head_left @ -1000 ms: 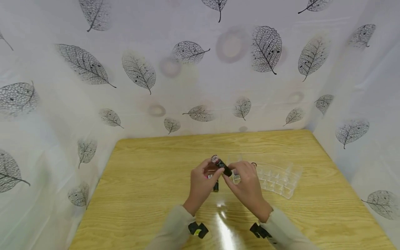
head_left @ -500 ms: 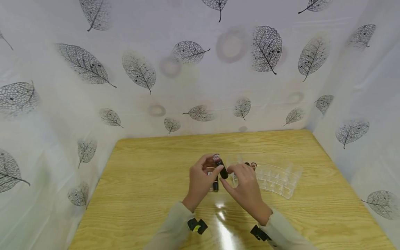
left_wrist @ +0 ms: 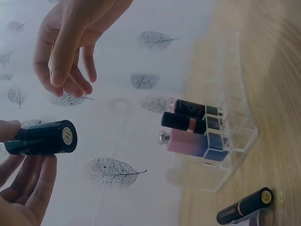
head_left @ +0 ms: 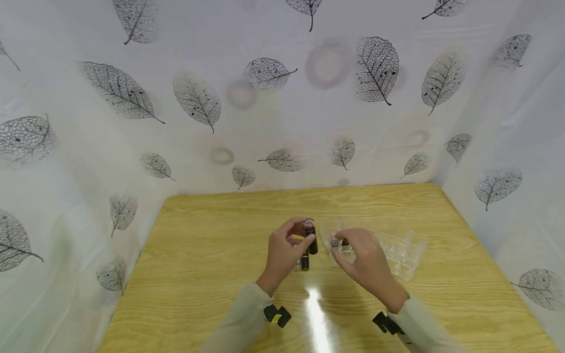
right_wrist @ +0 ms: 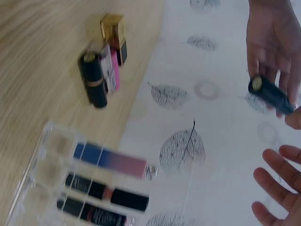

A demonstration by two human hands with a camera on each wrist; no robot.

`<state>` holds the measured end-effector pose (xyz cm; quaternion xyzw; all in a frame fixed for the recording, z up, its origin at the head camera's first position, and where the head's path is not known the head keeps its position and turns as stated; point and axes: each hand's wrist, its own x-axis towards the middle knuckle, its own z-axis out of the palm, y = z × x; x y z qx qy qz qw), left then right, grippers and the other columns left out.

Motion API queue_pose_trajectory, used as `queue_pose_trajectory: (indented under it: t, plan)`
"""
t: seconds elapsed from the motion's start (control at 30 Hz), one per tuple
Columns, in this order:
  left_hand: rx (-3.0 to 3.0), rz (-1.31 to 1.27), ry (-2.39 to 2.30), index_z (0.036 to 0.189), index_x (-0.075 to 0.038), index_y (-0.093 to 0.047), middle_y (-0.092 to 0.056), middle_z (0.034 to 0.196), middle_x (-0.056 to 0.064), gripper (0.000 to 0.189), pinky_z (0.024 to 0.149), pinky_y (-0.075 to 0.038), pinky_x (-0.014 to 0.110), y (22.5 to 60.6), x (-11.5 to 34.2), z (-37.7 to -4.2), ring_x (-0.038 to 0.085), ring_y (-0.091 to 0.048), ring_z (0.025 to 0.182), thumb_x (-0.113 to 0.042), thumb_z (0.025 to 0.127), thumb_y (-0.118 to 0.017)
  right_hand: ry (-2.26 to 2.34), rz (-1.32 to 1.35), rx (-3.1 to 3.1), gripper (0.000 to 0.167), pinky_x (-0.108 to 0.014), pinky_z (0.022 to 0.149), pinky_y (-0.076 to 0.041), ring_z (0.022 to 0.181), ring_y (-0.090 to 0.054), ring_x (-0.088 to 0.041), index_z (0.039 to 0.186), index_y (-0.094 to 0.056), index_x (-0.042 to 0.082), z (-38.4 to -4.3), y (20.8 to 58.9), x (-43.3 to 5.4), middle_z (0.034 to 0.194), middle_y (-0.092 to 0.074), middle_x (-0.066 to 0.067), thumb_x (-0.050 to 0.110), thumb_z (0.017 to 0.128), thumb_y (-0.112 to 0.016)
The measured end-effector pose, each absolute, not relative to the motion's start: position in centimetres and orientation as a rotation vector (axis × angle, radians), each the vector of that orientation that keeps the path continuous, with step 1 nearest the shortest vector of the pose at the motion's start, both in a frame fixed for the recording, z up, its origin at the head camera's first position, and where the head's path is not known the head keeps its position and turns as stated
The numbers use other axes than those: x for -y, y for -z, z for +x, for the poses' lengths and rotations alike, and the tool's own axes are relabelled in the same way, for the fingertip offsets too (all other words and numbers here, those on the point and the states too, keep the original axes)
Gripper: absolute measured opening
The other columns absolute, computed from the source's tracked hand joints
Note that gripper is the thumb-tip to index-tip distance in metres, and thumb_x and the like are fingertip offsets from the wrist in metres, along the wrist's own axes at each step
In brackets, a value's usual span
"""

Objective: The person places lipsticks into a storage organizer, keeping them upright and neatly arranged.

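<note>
My left hand (head_left: 284, 252) holds a black lipstick tube (head_left: 312, 240) up off the table, thumb on one side and fingers on the other. Its reddish, clear-looking top points away in the head view, while the left wrist view shows its round labelled base. Off to the right, my right hand (head_left: 368, 260) has nothing in its loosely bent fingers and overlaps the clear lipstick organizer (head_left: 410, 269) in the head view. Three lipsticks stand in that organizer: a pink-and-blue one (left_wrist: 188, 142), a black one with a copper band (left_wrist: 181, 122), and another black one (left_wrist: 190, 108).
Below my left hand, several lipsticks are on the wooden table (head_left: 212, 294): a black one with a copper band (right_wrist: 93, 77), a gold-ended one (right_wrist: 113, 30) and something pink (right_wrist: 115, 70) between them. A leaf-printed curtain (head_left: 282, 113) surrounds the table's back and sides.
My right hand has let go of the black lipstick tube and drawn away to the right. My left hand keeps hold of the tube, which has turned more upright in the head view.
</note>
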<state>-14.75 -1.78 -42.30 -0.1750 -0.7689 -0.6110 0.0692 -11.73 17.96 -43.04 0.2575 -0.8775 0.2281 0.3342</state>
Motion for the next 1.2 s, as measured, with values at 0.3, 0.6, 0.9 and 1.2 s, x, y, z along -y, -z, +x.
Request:
queue_pose_trajectory:
  t: [0.3, 0.6, 0.9, 1.2]
  plan:
    - [2.363, -0.568, 1.794, 0.113, -0.013, -0.063, -0.068, 0.096, 0.007, 0.029, 0.069, -0.055, 0.018, 43.2, 1.8, -14.8, 0.017, -0.066, 0.085, -0.016, 0.084, -0.070, -0.368, 0.581, 2.269, 0.052, -0.050, 0.073, -0.047, 0.075, -0.062, -0.030, 0.091, -0.065, 0.001, -12.5, 42.7, -24.0, 0.081, -0.066, -0.012, 0.044, 0.098, -0.038]
    - [2.406, -0.533, 1.809, 0.112, -0.003, -0.063, -0.068, 0.095, 0.014, 0.031, 0.068, -0.055, 0.018, 42.3, 1.3, -14.5, 0.025, -0.066, 0.085, -0.005, 0.082, -0.071, -0.235, 0.461, 2.284, 0.058, -0.053, 0.065, -0.046, 0.067, -0.060, -0.035, 0.092, -0.063, -0.004, -12.8, 43.3, -31.3, 0.077, -0.065, -0.017, 0.046, 0.098, -0.034]
    - [2.406, -0.571, 1.809, 0.112, 0.000, -0.062, -0.068, 0.095, 0.016, 0.030, 0.068, -0.057, 0.027, 41.7, 0.7, -14.1, 0.027, -0.066, 0.085, -0.005, 0.083, -0.069, -0.265, 0.305, 2.488, 0.026, -0.051, 0.062, -0.047, 0.068, -0.060, -0.035, 0.094, -0.061, -0.004, -13.6, 46.5, -37.1, 0.079, -0.065, -0.020, 0.009, 0.073, -0.071]
    - [2.376, -0.579, 1.878, 0.115, -0.011, -0.062, -0.068, 0.099, 0.008, 0.032, 0.067, -0.055, 0.018, 45.4, -1.4, -16.2, 0.020, -0.066, 0.088, -0.015, 0.084, -0.070, -0.406, 0.139, 2.764, 0.027, -0.050, 0.060, -0.049, 0.073, -0.060, -0.036, 0.100, -0.061, -0.007, -13.9, 50.3, -40.0, 0.086, -0.065, -0.024, 0.008, 0.079, -0.070]
